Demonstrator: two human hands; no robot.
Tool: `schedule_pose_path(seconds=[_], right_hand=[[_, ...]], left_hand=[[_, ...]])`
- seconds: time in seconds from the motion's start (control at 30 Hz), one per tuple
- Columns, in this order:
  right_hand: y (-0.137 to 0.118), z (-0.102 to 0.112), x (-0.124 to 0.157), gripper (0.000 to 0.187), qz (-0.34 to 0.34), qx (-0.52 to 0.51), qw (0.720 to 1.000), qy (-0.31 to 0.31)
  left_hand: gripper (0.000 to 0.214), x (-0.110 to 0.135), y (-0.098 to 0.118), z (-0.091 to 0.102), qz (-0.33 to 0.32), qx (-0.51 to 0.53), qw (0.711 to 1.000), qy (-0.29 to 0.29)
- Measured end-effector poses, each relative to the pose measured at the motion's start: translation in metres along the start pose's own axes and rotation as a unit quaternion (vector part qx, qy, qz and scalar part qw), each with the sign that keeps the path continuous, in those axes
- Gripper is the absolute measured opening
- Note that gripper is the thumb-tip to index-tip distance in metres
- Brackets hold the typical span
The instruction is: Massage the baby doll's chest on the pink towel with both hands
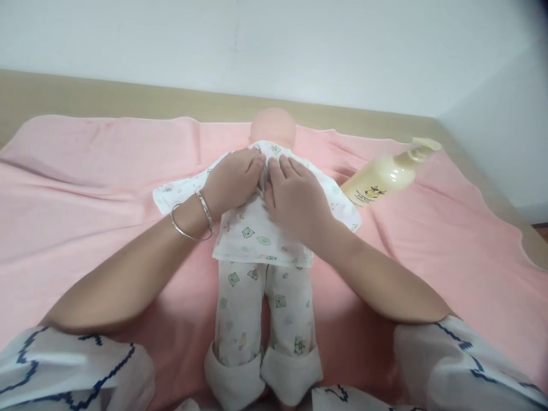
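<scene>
A baby doll (274, 125) lies stretched out, its bald head at the far end and no face showing. It wears a white shirt (257, 245) printed with small bears and matching trousers (240, 291) with turned-up cuffs. My left hand (237, 177), a silver bangle (205, 214) on its wrist, rests on the upper shirt with fingers together and pointing inward. Beside it my right hand (297, 194) lies on the same part, fingers stretched out. Between the two hands the cloth is creased. The hands hide the middle of the doll's upper body.
A pink blanket (107, 228) with wrinkles lies under the doll, on a wooden-coloured surface (128, 97). To the right, a pale yellow pump bottle (385, 177) lies tilted near the doll's sleeve. A white wall (257, 45) stands behind.
</scene>
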State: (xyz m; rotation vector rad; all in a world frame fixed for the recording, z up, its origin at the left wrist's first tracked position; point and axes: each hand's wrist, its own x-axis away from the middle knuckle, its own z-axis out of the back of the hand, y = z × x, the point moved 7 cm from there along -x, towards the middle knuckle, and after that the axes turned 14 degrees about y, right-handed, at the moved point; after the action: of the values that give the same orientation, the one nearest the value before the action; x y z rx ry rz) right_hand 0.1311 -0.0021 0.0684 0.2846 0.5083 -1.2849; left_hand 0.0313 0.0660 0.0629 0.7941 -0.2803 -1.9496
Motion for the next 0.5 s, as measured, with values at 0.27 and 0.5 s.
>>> schedule_pose_path(seconds=[0.27, 0.5], right_hand=[[0.005, 0.003, -0.005, 0.049, -0.032, -0.052, 0.998, -0.027], [0.042, -0.015, -0.025, 0.046, -0.094, -0.098, 0.991, -0.02]], left_hand=[[0.047, 0.003, -0.008, -0.018, -0.068, -0.038, 0.996, 0.046], [0.048, 0.007, -0.014, -0.016, 0.017, 0.0, 0.996, 0.084]])
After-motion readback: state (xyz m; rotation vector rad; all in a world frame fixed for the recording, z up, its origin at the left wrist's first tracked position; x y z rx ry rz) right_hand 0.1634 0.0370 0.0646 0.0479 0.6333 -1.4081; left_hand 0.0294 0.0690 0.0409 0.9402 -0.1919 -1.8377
